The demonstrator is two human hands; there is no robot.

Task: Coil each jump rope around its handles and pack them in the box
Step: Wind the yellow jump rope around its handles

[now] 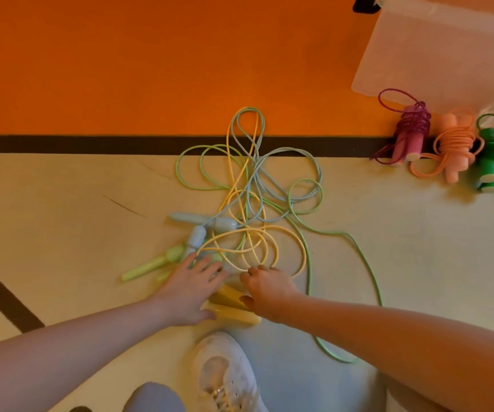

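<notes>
Yellow handles (234, 307) between both hands

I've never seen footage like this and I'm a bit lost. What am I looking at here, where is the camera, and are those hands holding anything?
There is no machine here. A person wears one wide-angle camera on the head, so you look down at their own arms, a knee and a white shoe on the floor.

Ahead lies a tangle of three loose jump ropes: yellow, light green and pale blue, with their handles nearby. The left hand lies spread near the green handles. The right hand is curled beside the yellow handles; whether it grips anything is unclear.

At upper right stand three ropes already coiled round their handles, purple, orange and dark green, next to the clear plastic box.
</notes>
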